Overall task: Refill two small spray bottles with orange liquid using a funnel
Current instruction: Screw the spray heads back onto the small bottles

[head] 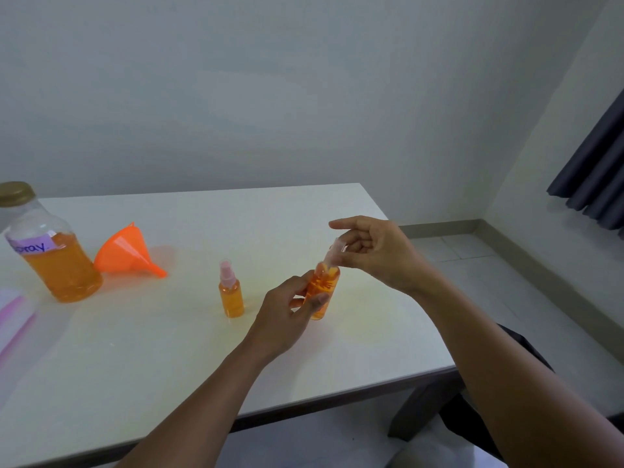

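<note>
My left hand (287, 315) grips a small spray bottle (323, 288) full of orange liquid, held just above the white table (169, 349). My right hand (371, 251) pinches a clear cap (336, 249) at the bottle's pink spray top; the top is blurred. A second small spray bottle (231, 292), filled with orange liquid and fitted with a pink sprayer, stands upright to the left. An orange funnel (126, 253) lies on its side farther left. Beside it stands a large bottle (50, 251) with a gold lid, a purple label and orange liquid.
A pink and white object (11, 319) lies at the table's left edge. The table's right edge runs close to my right forearm. A dark curtain (597, 170) hangs at the far right above a tiled floor.
</note>
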